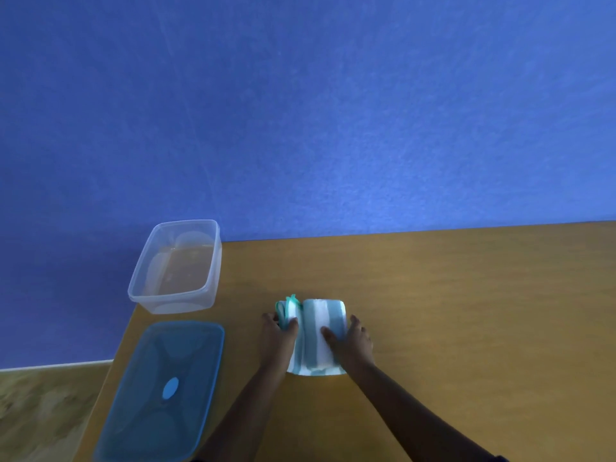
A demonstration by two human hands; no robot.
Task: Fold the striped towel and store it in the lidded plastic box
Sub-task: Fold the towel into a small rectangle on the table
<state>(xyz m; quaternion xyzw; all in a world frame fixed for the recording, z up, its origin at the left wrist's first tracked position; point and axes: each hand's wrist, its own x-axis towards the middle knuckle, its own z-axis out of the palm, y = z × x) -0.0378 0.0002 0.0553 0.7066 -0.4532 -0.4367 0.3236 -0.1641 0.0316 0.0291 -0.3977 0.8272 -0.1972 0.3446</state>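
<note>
The blue lid and both forearms run off the bottom edge, and the hands hide the towel's near sides.

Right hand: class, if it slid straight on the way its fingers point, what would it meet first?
The right hand points away from the person, up the picture and slightly left, along the folded striped towel. Beyond that lies bare wooden table, then probably the blue wall; depth is unclear.
</note>
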